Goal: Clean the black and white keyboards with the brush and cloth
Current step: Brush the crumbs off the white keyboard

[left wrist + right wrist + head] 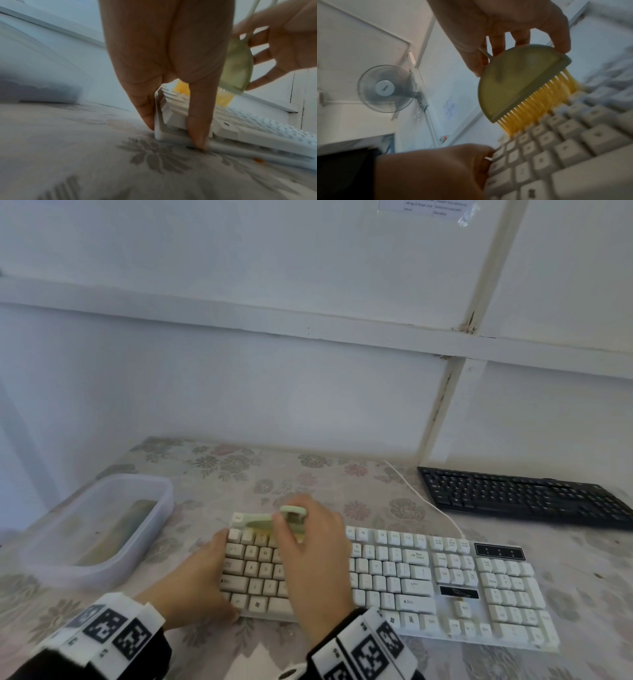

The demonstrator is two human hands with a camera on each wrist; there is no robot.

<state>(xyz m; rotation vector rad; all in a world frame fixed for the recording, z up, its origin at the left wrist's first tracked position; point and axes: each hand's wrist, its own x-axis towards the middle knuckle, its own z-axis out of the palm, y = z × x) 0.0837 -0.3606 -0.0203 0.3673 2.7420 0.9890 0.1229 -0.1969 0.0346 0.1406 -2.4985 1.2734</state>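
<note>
Your right hand [310,556] is gripping the brush [520,81], bristles touching the white keyboard [445,583]; your left hand [195,580] is clamping its 9 o'clock end.

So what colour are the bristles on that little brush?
Yellow-orange bristles under a pale green half-round plastic brush, clearest in the right wrist view.

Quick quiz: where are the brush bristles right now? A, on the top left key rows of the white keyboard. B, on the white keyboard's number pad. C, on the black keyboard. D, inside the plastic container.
A: the right hand holds the brush, bristles down on the white keyboard near its top left keys.
</note>
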